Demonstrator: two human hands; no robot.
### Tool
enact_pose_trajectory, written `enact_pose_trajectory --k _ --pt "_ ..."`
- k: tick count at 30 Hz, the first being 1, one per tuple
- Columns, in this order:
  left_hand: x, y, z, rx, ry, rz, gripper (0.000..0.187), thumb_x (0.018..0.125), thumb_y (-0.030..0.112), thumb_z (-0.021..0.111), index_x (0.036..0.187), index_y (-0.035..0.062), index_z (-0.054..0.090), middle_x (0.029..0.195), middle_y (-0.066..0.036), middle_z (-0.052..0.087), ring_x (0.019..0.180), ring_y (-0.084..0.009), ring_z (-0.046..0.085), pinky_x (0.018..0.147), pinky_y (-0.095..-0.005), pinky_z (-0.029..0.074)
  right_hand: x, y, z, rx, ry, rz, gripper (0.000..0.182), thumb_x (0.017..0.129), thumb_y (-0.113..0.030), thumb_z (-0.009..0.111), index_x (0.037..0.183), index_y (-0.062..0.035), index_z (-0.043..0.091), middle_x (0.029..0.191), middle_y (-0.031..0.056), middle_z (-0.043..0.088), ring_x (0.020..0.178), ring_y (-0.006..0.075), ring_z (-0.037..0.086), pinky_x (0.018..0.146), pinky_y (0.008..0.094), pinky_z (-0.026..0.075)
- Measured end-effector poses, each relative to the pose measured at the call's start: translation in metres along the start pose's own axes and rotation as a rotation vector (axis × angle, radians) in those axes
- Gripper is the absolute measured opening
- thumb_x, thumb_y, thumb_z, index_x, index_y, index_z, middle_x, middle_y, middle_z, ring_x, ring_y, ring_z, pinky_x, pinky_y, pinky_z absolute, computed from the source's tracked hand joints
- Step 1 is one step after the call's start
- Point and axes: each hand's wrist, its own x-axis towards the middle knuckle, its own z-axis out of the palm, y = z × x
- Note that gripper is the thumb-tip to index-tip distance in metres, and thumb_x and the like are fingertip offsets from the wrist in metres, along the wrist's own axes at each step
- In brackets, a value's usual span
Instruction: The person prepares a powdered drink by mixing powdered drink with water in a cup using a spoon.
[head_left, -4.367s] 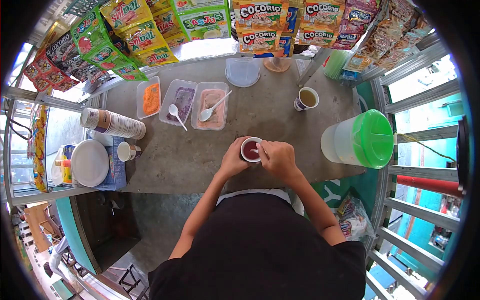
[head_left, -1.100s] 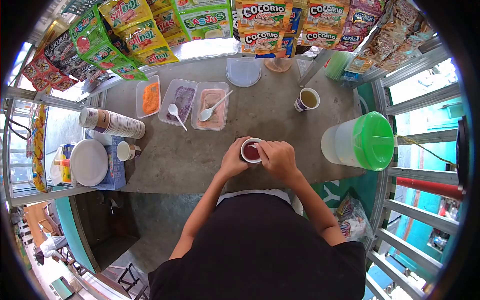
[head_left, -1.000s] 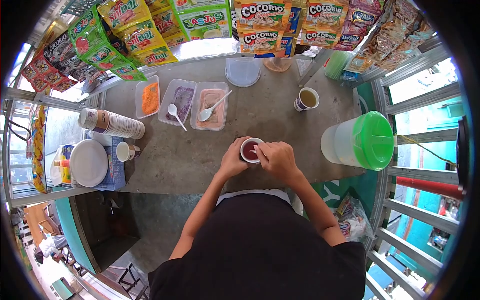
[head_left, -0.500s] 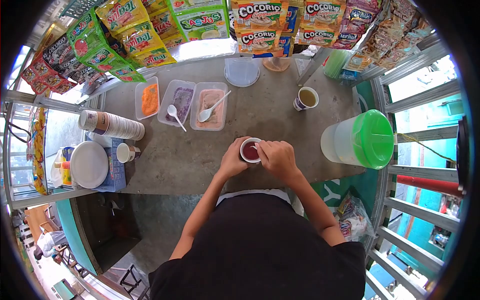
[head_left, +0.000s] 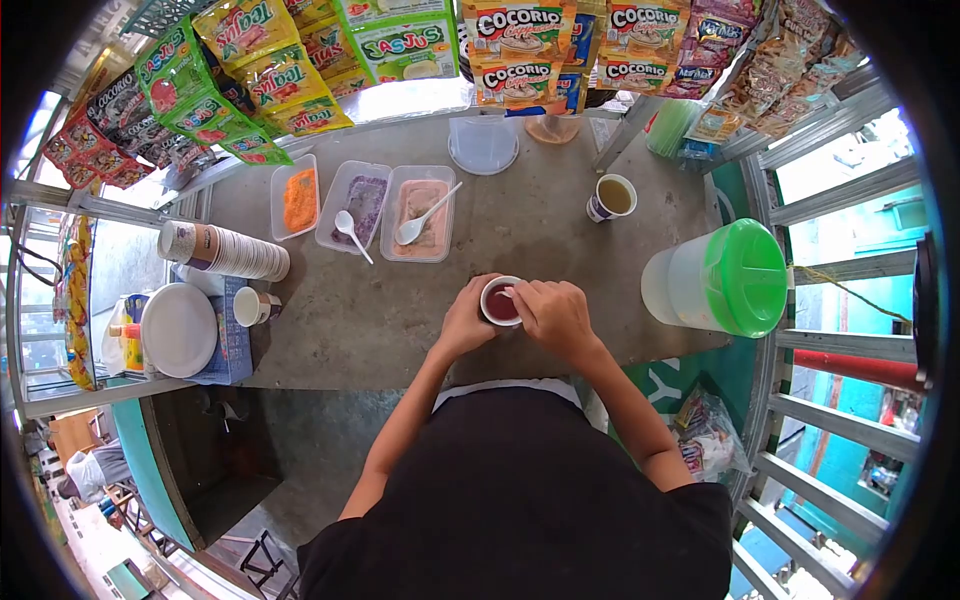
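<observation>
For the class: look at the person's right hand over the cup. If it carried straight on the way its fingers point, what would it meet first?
The right hand points left, so it would probably meet the cup of red drink first, then the left hand on its far side. Depth is hard to judge from above.

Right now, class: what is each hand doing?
Left hand: closed around the cup of red drink.
Right hand: closed on a white spoon in the cup.
</observation>
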Motion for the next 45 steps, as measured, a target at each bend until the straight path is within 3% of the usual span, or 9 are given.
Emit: enact_pose_trajectory --k 2,12,14,17,36,39,41,45 --pt "0.0007 0.0000 -0.0008 0.012 -0.022 -0.005 0.073 0.067 0.012 0.086 0.132 0.0053 0.055 0.131 -0.013 0.059 0.122 -0.0290 0.058 0.103 -0.0380 0.046 -0.0015 0.0009 0.0002 -0.021 -0.025 0.018 0.023 0.095 -0.022 0.060 0.076 -0.0085 0.061 0.067 0.0092 0.063 0.058 0.0297 0.062 0.055 0.0423 0.043" --pt "0.0004 -0.0007 0.0007 0.003 -0.010 -0.015 0.071 0.066 0.017 0.085 0.131 0.0095 0.056 0.130 -0.010 0.060 0.122 -0.0311 0.057 0.101 -0.0397 0.047 -0.0029 0.0014 0.0012 -0.001 -0.042 0.028 0.023 0.094 -0.021 0.061 0.075 -0.0082 0.062 0.067 0.0092 0.064 0.060 0.0292 0.062 0.055 0.0428 0.043" --pt "0.0011 -0.0028 0.0016 0.006 -0.006 0.001 0.070 0.066 0.016 0.084 0.131 0.0096 0.056 0.130 -0.010 0.060 0.122 -0.0311 0.057 0.101 -0.0397 0.047 -0.0011 -0.0012 0.0003 0.018 0.041 0.014 0.022 0.094 -0.020 0.061 0.074 -0.0084 0.062 0.066 0.0090 0.063 0.060 0.0287 0.063 0.055 0.0424 0.044" --pt "0.0010 -0.0024 0.0005 0.025 -0.019 -0.014 0.072 0.067 0.013 0.086 0.131 0.0055 0.056 0.129 -0.013 0.059 0.121 -0.0295 0.057 0.104 -0.0383 0.045 -0.0025 0.0003 0.0009 -0.056 -0.005 0.016 0.022 0.093 -0.019 0.062 0.074 -0.0084 0.062 0.065 0.0091 0.063 0.060 0.0285 0.062 0.056 0.0419 0.044" --pt "0.0002 0.0033 0.0003 0.009 -0.007 -0.034 0.072 0.067 0.012 0.085 0.132 0.0054 0.056 0.130 -0.012 0.059 0.121 -0.0286 0.058 0.103 -0.0376 0.046 -0.0041 0.0012 0.0015 -0.010 0.006 0.040 0.023 0.093 -0.020 0.061 0.073 -0.0085 0.062 0.064 0.0097 0.063 0.058 0.0294 0.061 0.055 0.0424 0.043" --pt "0.0001 0.0013 0.0006 0.001 0.004 -0.006 0.069 0.068 0.020 0.085 0.130 0.0087 0.057 0.131 -0.010 0.060 0.121 -0.0308 0.058 0.101 -0.0400 0.047 -0.0028 -0.0002 0.0010 0.020 0.030 0.031 0.023 0.093 -0.020 0.062 0.073 -0.0084 0.062 0.063 0.0098 0.062 0.058 0.0294 0.061 0.055 0.0423 0.044" --pt "0.0000 0.0007 0.0006 -0.001 -0.007 -0.016 0.072 0.067 0.011 0.085 0.132 0.0053 0.055 0.131 -0.012 0.059 0.122 -0.0284 0.057 0.104 -0.0377 0.045 -0.0048 0.0025 0.0045 -0.037 0.028 0.048 0.024 0.093 -0.020 0.062 0.072 -0.0084 0.062 0.064 0.0099 0.063 0.057 0.0296 0.060 0.055 0.0423 0.043" --pt "0.0003 0.0007 0.0011 -0.007 -0.016 -0.042 0.071 0.067 0.010 0.084 0.132 0.0051 0.055 0.131 -0.012 0.058 0.122 -0.0283 0.057 0.104 -0.0377 0.045 -0.0051 0.0020 0.0027 0.034 0.018 0.038 0.025 0.093 -0.021 0.062 0.071 -0.0084 0.061 0.063 0.0099 0.062 0.056 0.0302 0.060 0.054 0.0422 0.043"
